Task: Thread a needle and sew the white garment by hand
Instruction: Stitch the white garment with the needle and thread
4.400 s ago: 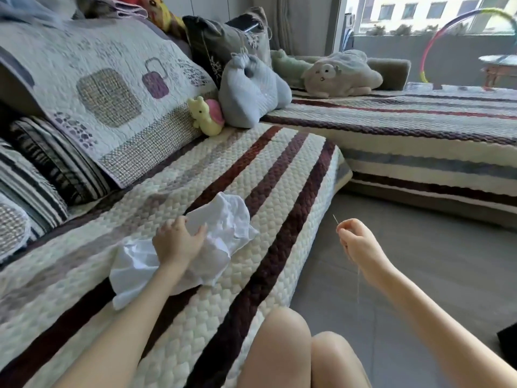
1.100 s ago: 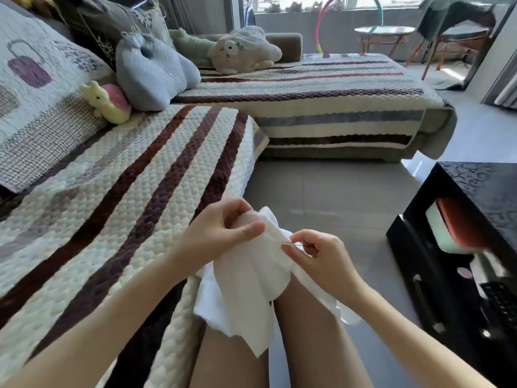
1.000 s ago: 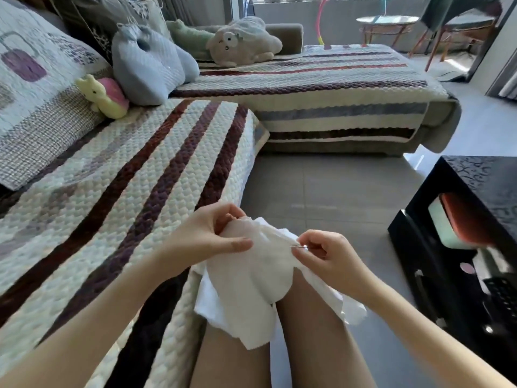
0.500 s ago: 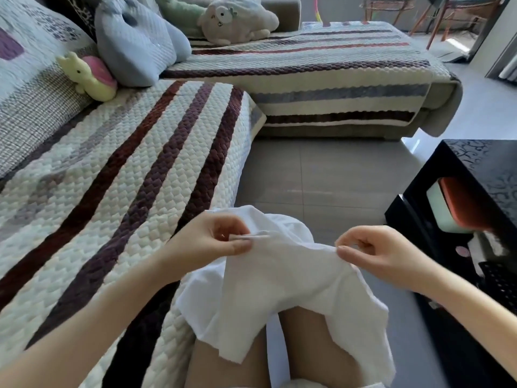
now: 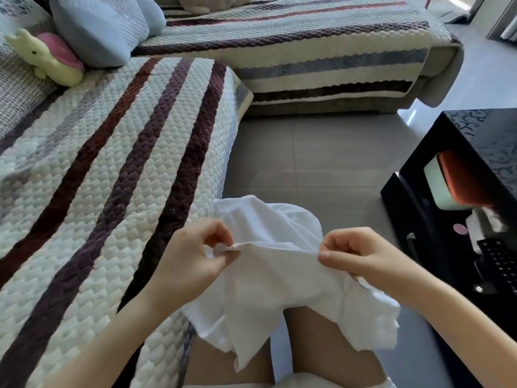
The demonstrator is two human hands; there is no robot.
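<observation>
The white garment (image 5: 268,278) hangs over my knees, with one edge stretched taut between my two hands. My left hand (image 5: 193,256) pinches that edge at its left end between thumb and fingers. My right hand (image 5: 361,253) pinches the same edge at its right end, fingers curled. The needle and the thread do not show in this view; I cannot tell whether the right hand still holds them.
A quilted striped sofa cover (image 5: 98,177) lies to my left, with a yellow-pink plush toy (image 5: 47,58) and a grey-blue cushion (image 5: 103,26) at its back. A black cabinet (image 5: 470,197) stands close on my right. Grey tiled floor (image 5: 316,152) lies ahead.
The garment came off the sofa onto my knees. My hands, close together a second ago, have moved apart and pulled the edge taut. The needle seen earlier at the right hand no longer shows.
</observation>
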